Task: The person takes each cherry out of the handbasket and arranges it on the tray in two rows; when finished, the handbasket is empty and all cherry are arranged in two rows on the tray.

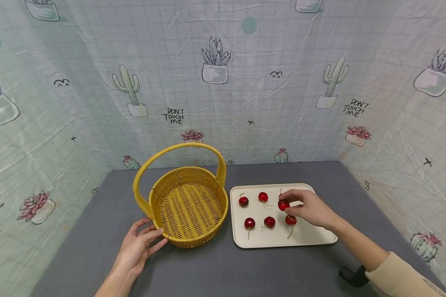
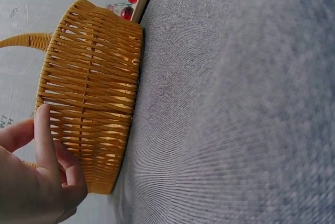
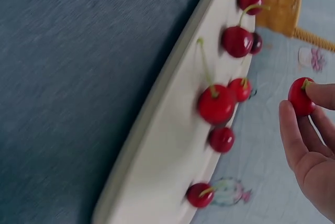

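My right hand (image 1: 307,207) pinches a red cherry (image 3: 301,96) between thumb and fingers, raised over the cream tray (image 1: 317,237). More red cherries with green stems lie on the tray, among them one cherry (image 1: 249,223) near its front left and another cherry (image 1: 291,219) just below the held one. A yellow woven basket (image 1: 193,206) with a tall arched handle stands left of the tray, its visible floor bare. My left hand (image 1: 137,247) touches the basket's front-left rim with relaxed, extended fingers; its fingertips (image 2: 43,111) show against the rim in the left wrist view.
Both basket and tray stand on a grey cloth-covered table (image 1: 223,272). A black object (image 1: 353,276) lies by the right sleeve at the front right. Curtains (image 1: 245,95) printed with cacti enclose the back and both sides.
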### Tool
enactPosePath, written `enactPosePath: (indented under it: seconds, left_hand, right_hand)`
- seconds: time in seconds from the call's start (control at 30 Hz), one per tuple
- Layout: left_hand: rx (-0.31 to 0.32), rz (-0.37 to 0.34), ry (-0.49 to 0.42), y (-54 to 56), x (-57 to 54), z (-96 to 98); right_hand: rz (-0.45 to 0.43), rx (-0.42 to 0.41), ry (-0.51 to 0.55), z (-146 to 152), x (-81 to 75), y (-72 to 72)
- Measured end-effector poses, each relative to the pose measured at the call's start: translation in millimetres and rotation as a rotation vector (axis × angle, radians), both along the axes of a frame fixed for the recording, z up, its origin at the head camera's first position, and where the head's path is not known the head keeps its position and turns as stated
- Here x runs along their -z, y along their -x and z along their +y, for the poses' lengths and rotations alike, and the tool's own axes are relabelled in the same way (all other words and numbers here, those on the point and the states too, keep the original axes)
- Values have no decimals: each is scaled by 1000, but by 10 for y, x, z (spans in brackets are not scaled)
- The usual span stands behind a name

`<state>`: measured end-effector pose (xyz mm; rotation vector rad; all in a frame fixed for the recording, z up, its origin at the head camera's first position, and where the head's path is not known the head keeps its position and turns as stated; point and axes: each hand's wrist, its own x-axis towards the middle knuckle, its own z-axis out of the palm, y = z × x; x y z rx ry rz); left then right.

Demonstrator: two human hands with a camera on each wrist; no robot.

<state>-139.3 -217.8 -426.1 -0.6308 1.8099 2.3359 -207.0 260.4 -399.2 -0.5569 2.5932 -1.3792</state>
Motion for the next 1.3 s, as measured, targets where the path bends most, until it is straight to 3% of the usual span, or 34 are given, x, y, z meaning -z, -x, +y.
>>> enactPosePath:
  seconds: [0.47,1.0,1.3]
  left_hand:
    - [3,-1,6,-2,8,-3]
    - [2,-4,-3,-5,16,-7]
    - [1,-6,-4,-10,7,7]
  right_hand:
    - [30,97,-100,466,142,-59]
    - [19,165,-190,670,378,-92]
    - [9,163,-213,713,461,-117]
